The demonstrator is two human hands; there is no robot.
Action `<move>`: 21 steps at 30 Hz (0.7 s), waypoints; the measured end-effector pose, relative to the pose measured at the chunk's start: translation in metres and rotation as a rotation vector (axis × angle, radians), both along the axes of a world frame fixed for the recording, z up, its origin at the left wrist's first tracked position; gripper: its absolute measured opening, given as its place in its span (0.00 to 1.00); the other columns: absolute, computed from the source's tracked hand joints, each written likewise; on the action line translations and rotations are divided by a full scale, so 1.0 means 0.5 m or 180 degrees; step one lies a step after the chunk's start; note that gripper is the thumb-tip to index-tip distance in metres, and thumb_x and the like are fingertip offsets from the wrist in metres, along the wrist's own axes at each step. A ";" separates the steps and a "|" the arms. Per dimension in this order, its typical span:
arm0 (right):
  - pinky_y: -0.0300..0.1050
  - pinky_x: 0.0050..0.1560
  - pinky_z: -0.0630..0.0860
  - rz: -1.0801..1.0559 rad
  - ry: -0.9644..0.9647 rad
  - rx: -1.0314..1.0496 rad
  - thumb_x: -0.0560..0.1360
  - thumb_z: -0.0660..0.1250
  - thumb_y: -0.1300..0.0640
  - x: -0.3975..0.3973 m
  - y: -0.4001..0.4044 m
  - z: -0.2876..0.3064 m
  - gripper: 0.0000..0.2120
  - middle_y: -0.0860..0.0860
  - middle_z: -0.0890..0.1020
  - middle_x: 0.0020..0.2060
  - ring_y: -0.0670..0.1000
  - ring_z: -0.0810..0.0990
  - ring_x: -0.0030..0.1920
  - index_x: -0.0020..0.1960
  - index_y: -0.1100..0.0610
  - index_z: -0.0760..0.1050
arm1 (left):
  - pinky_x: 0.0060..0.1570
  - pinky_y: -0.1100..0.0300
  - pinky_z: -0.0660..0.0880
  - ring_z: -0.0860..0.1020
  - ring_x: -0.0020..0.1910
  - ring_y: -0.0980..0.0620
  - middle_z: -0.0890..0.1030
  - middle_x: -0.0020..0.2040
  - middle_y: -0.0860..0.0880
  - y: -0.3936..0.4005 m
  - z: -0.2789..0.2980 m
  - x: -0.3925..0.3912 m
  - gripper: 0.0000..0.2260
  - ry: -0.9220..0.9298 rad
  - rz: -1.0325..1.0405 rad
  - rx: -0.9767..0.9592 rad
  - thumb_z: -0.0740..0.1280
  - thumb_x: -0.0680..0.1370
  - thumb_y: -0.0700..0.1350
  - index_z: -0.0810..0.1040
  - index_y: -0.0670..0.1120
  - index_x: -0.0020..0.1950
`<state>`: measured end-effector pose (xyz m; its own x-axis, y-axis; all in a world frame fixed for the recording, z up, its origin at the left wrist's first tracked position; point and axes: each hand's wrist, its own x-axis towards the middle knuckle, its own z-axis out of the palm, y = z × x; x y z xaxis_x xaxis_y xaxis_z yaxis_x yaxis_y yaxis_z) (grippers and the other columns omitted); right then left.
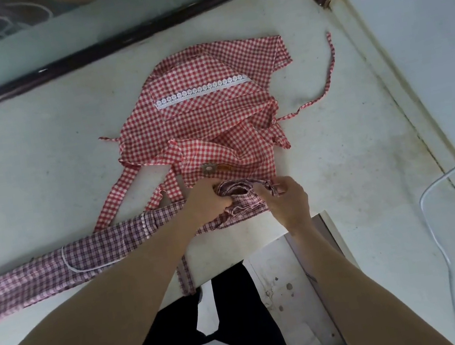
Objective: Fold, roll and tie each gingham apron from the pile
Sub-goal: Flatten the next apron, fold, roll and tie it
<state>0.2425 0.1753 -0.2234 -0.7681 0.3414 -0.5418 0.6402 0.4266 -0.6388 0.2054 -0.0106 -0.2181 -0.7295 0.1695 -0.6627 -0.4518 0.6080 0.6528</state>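
Looking down from my head camera, I am starting the roll on the purple gingham apron (55,269), folded into a long strip along the near edge of the counter (38,175): my left hand (210,202) and right hand (286,201) are both curling around its coiled right end. The red gingham apron (211,120) is lying just beyond, rumpled and unfolded, so by my reckoning this one wants rolling and tying, and that one everything.

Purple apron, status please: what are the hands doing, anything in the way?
Left hand and right hand both grip the purple apron's rolled end. Rest of strip still flat. Red apron lies unfolded just behind, touching.
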 end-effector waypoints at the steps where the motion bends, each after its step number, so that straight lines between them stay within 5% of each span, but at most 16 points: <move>1: 0.42 0.51 0.75 -0.0038 -0.0030 0.0090 0.70 0.76 0.41 0.000 -0.008 -0.006 0.25 0.45 0.81 0.48 0.45 0.78 0.48 0.59 0.56 0.77 | 0.51 0.49 0.80 0.83 0.46 0.46 0.84 0.47 0.45 -0.005 -0.002 0.006 0.11 0.0296 -0.0165 -0.0212 0.72 0.74 0.41 0.82 0.43 0.56; 6: 0.45 0.37 0.74 -0.0028 -0.0268 0.0251 0.71 0.76 0.44 -0.004 -0.036 -0.018 0.23 0.60 0.82 0.40 0.51 0.76 0.37 0.48 0.65 0.78 | 0.72 0.40 0.63 0.69 0.65 0.40 0.73 0.60 0.44 -0.026 -0.019 0.053 0.20 0.1504 -0.0921 -0.1311 0.72 0.74 0.48 0.75 0.45 0.64; 10: 0.49 0.44 0.76 0.0158 -0.0296 0.0190 0.73 0.75 0.46 -0.012 -0.033 -0.006 0.19 0.53 0.80 0.42 0.54 0.78 0.44 0.49 0.60 0.74 | 0.69 0.37 0.65 0.72 0.60 0.42 0.74 0.57 0.44 -0.037 -0.020 0.076 0.22 0.2302 -0.1068 -0.1233 0.74 0.72 0.49 0.78 0.43 0.63; 13: 0.46 0.44 0.73 0.0370 -0.0283 0.0171 0.73 0.74 0.45 -0.014 -0.020 -0.002 0.18 0.48 0.76 0.38 0.52 0.77 0.43 0.49 0.59 0.74 | 0.67 0.44 0.68 0.72 0.62 0.44 0.74 0.60 0.43 -0.037 -0.012 0.084 0.25 0.1909 -0.1168 -0.0931 0.72 0.75 0.51 0.73 0.43 0.69; 16: 0.46 0.41 0.72 0.0328 -0.0167 -0.0001 0.73 0.75 0.47 -0.014 -0.015 0.018 0.20 0.55 0.79 0.37 0.51 0.75 0.39 0.45 0.64 0.76 | 0.63 0.52 0.72 0.73 0.63 0.46 0.74 0.63 0.45 -0.039 -0.014 0.087 0.26 0.1567 -0.1008 -0.0769 0.72 0.76 0.48 0.68 0.43 0.71; 21: 0.50 0.45 0.83 0.0228 0.0016 -0.0373 0.68 0.80 0.50 -0.017 -0.047 0.060 0.14 0.51 0.85 0.39 0.53 0.85 0.42 0.44 0.58 0.80 | 0.42 0.56 0.75 0.80 0.45 0.46 0.80 0.44 0.47 -0.048 -0.035 0.094 0.08 0.1097 -0.0462 -0.0333 0.74 0.73 0.43 0.78 0.43 0.47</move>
<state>0.2339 0.1517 -0.1936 -0.7909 0.2202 -0.5709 0.6076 0.3933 -0.6901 0.2523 -0.0345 -0.2354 -0.8858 0.2318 -0.4021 -0.1211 0.7209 0.6824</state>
